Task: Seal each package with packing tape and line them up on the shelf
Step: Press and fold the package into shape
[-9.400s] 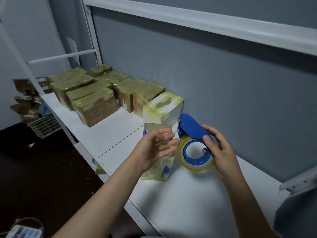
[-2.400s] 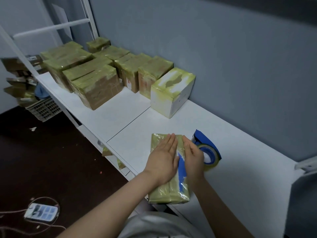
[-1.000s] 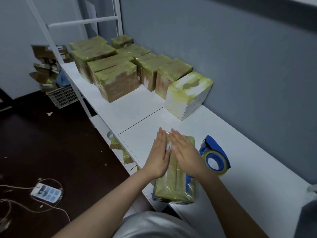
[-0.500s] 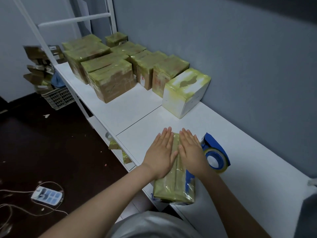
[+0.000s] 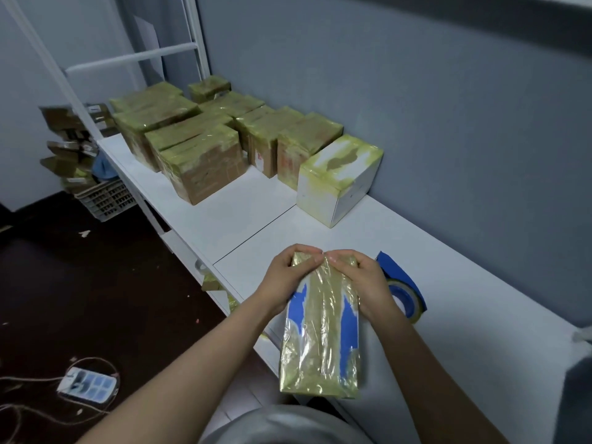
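1. Pkg lies lengthwise at the front of the shelf. Its near end looks to jut past the edge.
2. L hand & R hand both grasp the pkg's far end, fingers curled over the top edge, tips meeting and pressing tape down.
3. Risk: overhang. If the grip eases w/ weight past the edge, the pkg could tip to the floor.
4. Risk: the tape looks wrinkled on top. Rubbing only the far end may leave loose flaps elsewhere, giving a weak seal.
5. Risk: the dispenser sits just beside the R hand; touching or not, can't tell. Sliding the pkg could knock it along.
6. Risk: the white box ends the row. The pkg is long, so set down crooked it breaks the line or bumps that box.
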